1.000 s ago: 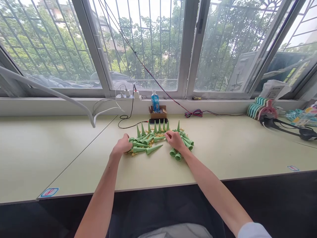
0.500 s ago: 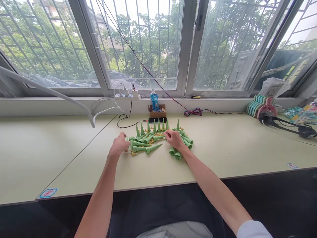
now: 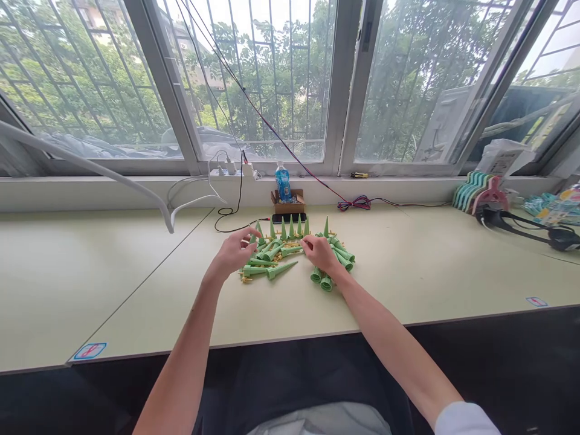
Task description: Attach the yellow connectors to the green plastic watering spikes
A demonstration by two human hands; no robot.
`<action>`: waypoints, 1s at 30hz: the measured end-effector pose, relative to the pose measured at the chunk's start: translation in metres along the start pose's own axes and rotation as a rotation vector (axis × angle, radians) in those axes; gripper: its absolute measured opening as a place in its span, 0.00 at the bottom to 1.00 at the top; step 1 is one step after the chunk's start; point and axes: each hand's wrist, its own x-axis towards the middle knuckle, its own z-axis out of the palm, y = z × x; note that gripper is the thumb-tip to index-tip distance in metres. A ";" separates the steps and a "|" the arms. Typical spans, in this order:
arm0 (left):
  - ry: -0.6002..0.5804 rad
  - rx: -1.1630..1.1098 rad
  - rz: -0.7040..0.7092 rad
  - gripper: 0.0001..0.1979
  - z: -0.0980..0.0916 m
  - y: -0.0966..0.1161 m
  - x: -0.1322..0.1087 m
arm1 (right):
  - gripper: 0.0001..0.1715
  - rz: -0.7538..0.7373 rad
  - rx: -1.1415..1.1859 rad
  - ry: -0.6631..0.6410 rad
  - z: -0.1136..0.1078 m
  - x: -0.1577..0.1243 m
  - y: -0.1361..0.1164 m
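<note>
Green plastic plant watering spikes [image 3: 272, 252] with small yellow valves lie in a loose heap on the table. Along the heap's back edge several more stand upright, points up, among them one green spike [image 3: 326, 228] by itself at the right. At the heap's left end my left hand [image 3: 234, 251] hovers, thumb and fingers apart, partly covering an upright spike. My right hand [image 3: 318, 252] is closed at the heap's right side, fingertips pinched; what they hold is hidden. Beside its wrist, a few spikes show their round open ends [image 3: 325, 283].
Behind the spikes lie a black phone [image 3: 289, 217] on a cable and a small cardboard box [image 3: 290, 206] with a blue bottle [image 3: 283, 182]. A white bent tube [image 3: 136, 186] reaches in from the left. Hangers [image 3: 489, 194] and a black headset [image 3: 521, 225] sit at far right.
My left hand has moved up and to the right, from the heap's left edge to the upright spikes, and its fingers have spread. My right hand stays almost in place.
</note>
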 end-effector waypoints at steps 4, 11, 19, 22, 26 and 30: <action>-0.014 -0.090 0.182 0.20 0.026 0.018 0.018 | 0.16 0.001 -0.005 0.007 0.000 0.001 -0.001; 0.105 -0.167 0.325 0.25 0.080 0.024 0.041 | 0.19 -0.028 0.021 0.030 0.000 0.002 -0.001; 0.179 -0.108 0.360 0.17 0.096 0.010 0.032 | 0.22 -0.061 0.103 0.032 -0.007 0.001 -0.013; 0.172 -0.085 0.354 0.16 0.095 0.009 0.030 | 0.19 -0.085 0.131 -0.021 -0.010 -0.001 -0.018; 0.211 -0.119 0.337 0.19 0.096 0.009 0.028 | 0.14 -0.118 0.170 -0.099 -0.010 -0.003 -0.020; 0.217 -0.189 0.305 0.22 0.096 0.009 0.027 | 0.14 -0.136 0.209 -0.150 -0.009 -0.004 -0.020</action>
